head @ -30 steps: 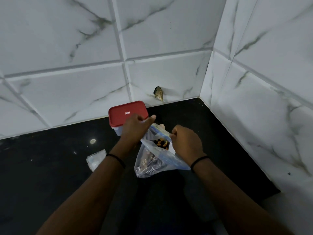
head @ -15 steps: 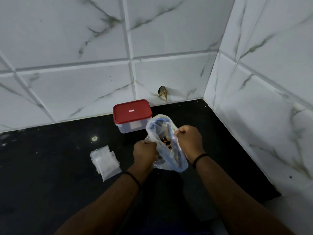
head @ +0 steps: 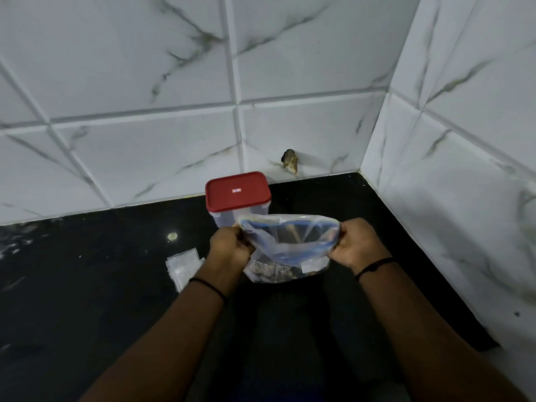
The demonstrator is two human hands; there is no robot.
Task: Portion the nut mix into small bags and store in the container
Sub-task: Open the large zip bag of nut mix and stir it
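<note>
- Clear plastic with a blue zip edge: the nut mix bag is held above the black table, its mouth pulled wide, the nuts sitting dark in its bottom.
- The left hand pinches the mouth's left edge with curled fingers; the right hand grips the right edge the same way. Neither hand is free.
- The container stands just behind the bag by the tiled wall, its red lid on.
- The small bags lie in a loose pile on the table, left of the left wrist, apart from the big bag.
- Risks, as I judge them:
  - The bag hangs from its rim alone; if either pinch slips, the mouth could tip and nuts would spill onto the dark table, where they would be hard to spot.
  - Freeing one hand to reach a small bag leaves the soft mouth unsupported and likely to sag.
  - The lid must come off before storing.
</note>
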